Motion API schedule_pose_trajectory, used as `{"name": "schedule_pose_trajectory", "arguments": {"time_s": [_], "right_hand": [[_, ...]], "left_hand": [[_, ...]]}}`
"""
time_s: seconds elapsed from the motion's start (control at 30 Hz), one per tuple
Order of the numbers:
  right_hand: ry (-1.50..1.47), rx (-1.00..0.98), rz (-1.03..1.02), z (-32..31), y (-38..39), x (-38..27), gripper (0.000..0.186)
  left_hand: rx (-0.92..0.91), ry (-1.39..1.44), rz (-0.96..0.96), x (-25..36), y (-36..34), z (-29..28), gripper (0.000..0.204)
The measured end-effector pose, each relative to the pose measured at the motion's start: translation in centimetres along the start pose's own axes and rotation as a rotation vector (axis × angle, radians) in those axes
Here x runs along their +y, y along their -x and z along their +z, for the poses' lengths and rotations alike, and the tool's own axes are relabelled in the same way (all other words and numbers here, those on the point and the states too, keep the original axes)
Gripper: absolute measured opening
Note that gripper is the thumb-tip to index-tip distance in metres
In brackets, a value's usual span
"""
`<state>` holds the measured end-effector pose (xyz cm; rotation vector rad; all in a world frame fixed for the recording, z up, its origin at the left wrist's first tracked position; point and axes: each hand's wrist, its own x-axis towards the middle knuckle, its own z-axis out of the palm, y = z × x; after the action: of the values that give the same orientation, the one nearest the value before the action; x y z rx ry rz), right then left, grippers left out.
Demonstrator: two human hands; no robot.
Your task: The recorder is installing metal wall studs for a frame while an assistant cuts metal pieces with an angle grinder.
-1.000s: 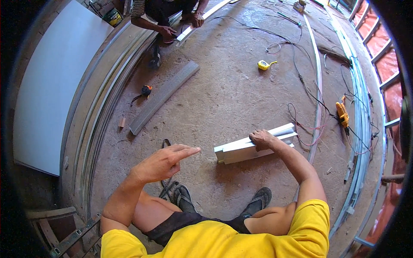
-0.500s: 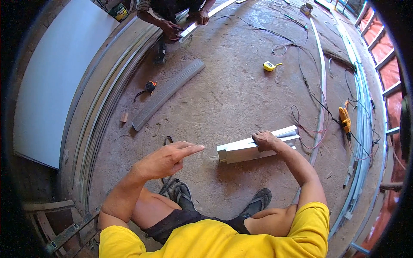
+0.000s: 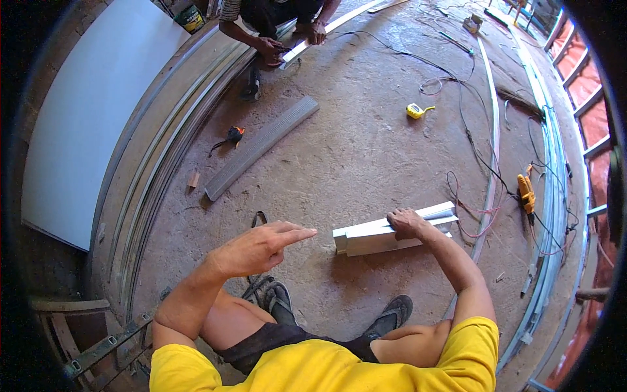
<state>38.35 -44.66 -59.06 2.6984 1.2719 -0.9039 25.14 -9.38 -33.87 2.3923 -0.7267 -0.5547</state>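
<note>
Silver profiles (image 3: 373,246) are clamped at the upper edge by the right hand (image 3: 406,224). The left hand (image 3: 264,248), near them, extends its index finger, other fingers curled.

Silver profiles (image 3: 375,245); yellow shirt (image 3: 326,367); black shorts (image 3: 247,341); striped sleeve (image 3: 230,10).

We see rough brown concrete floor (image 3: 353,150). Directly on it we log grey ribbed channel (image 3: 261,149), yellow tape measure (image 3: 415,111), black-and-orange tape measure (image 3: 234,135), small reddish block (image 3: 193,179), dark cable (image 3: 469,136). Silver profiles (image 3: 375,238): we can't tell if they touch it.
</note>
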Motion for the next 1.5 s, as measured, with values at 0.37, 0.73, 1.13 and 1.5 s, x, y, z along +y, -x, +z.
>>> {"name": "schedule_pose_trajectory", "arguments": {"time_s": [0.37, 0.73, 1.13, 1.5], "right_hand": [[0.046, -0.021, -0.034, -0.58, 0.17, -0.01, 0.049], [-0.007, -0.006, -0.013, -0.34, 0.08, 0.11, 0.05], [-0.035, -0.012, 0.001, -0.29, 0.1, 0.09, 0.051], [-0.02, 0.009, -0.017, -0.47, 0.27, 0.04, 0.049]], "left_hand": [[-0.019, 0.023, -0.025, -0.02, -0.12, 0.03, 0.069], [-0.02, 0.027, -0.004, 0.16, -0.18, -0.12, 0.069], [-0.009, 0.014, 0.014, -0.04, -0.24, -0.02, 0.068], [-0.027, 0.02, -0.026, 0.36, -0.27, -0.3, 0.07]]}}
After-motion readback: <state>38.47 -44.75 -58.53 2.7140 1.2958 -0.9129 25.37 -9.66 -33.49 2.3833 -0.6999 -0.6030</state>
